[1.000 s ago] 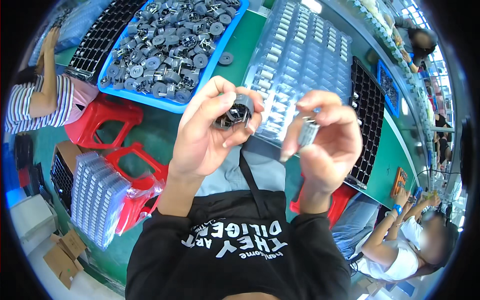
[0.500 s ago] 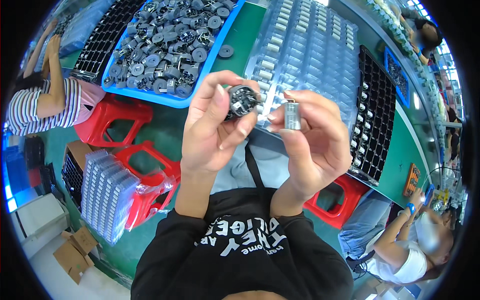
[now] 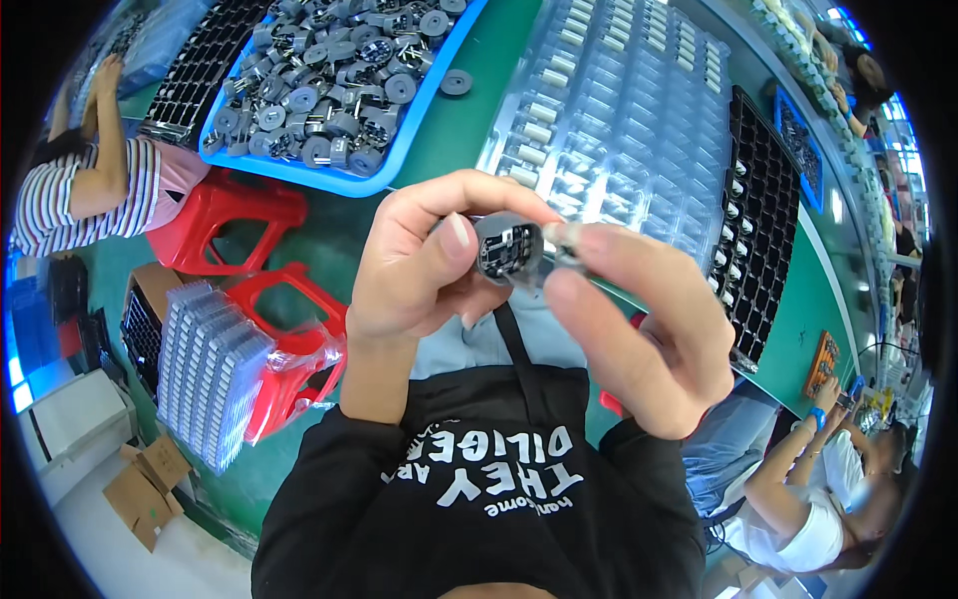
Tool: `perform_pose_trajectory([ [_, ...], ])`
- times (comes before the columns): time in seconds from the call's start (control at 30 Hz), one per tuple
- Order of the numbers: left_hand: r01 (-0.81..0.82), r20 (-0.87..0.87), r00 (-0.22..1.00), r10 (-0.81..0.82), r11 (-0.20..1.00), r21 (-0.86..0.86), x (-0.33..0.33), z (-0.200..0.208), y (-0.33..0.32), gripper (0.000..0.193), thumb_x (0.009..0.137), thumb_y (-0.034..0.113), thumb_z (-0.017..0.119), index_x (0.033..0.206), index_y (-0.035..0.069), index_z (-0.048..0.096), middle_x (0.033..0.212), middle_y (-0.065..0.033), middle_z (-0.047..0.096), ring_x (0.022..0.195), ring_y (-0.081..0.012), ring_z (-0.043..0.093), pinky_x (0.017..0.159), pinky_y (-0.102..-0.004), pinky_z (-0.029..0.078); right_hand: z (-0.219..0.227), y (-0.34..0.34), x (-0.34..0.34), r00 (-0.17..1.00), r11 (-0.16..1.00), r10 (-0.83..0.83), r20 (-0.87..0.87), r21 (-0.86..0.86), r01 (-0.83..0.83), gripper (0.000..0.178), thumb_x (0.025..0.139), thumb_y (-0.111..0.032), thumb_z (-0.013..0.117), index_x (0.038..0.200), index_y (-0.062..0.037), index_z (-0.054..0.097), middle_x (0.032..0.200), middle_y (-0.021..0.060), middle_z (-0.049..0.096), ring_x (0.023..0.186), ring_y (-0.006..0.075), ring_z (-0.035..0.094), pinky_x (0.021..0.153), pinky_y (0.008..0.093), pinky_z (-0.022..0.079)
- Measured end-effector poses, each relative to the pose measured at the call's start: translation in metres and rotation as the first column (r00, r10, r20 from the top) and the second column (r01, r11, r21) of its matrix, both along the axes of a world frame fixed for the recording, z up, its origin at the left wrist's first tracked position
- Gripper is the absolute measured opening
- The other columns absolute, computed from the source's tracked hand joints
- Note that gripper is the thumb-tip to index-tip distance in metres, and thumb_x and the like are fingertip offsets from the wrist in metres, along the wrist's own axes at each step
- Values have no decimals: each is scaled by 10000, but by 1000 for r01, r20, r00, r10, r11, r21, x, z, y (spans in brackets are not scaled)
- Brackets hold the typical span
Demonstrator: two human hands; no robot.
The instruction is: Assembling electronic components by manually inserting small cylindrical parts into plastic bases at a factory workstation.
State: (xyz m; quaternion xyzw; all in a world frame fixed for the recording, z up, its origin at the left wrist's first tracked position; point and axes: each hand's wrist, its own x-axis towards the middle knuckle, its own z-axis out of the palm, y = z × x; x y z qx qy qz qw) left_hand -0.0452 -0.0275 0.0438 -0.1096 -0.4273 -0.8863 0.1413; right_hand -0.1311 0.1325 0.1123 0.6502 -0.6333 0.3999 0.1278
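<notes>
In front of my chest, my left hand (image 3: 404,265) is closed round a grey round housing (image 3: 509,250), whose open face shows a black circuit board. Close beside its right edge, the thumb and fingers of my right hand (image 3: 654,324) pinch a small silvery block-shaped part (image 3: 563,250). Motion and the fingertips blur this part, and I cannot tell whether it touches the housing. Beyond my hands lies a clear plastic tray (image 3: 624,150) with rows of small white block-shaped parts in some of its pockets.
A blue bin (image 3: 417,140) full of grey round housings stands at the far left, with one loose housing (image 3: 456,82) beside it. A black gridded tray (image 3: 763,260) lies right of the clear tray. Red stools (image 3: 225,225) stand at left; co-workers sit on both sides.
My right hand has brought the small silvery part left and close to the housing. My left hand has turned the housing and lowered it slightly to the right.
</notes>
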Motion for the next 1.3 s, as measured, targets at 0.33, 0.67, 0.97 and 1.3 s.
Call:
perform_pose_trajectory([
  [0.33,-52,3,999,53,993,-104,-4,1,4,466,916,387,554,1003,-69,595,805,-69,580,489,-40,447,415,-173,330,-15,-15,-13,954,954,29,-300,-275,-116,225,654,-39,659,860,40,610,816,217,648,601,242,590,440,281,487],
  [0.67,-15,75,997,23,994,-108,0,6,2,394,921,340,558,983,-45,613,792,-50,574,499,-35,458,429,-169,342,-18,-9,-21,964,947,56,-260,-291,-133,213,657,-44,659,830,62,594,812,243,644,591,254,608,451,284,491],
  [0.97,28,117,993,-19,997,-79,0,7,5,365,932,317,542,985,-38,610,698,-12,536,478,-32,442,431,-171,341,-18,0,-23,976,964,194,103,-205,-170,217,628,-10,671,837,46,663,914,206,647,682,230,643,570,286,542],
  [1.3,23,113,994,-15,997,-76,-5,5,10,366,940,314,530,980,-43,599,678,-10,532,474,-36,450,422,-179,320,-20,7,-29,970,975,171,172,-168,-142,253,589,86,722,825,43,640,909,230,642,661,245,629,568,289,509],
])
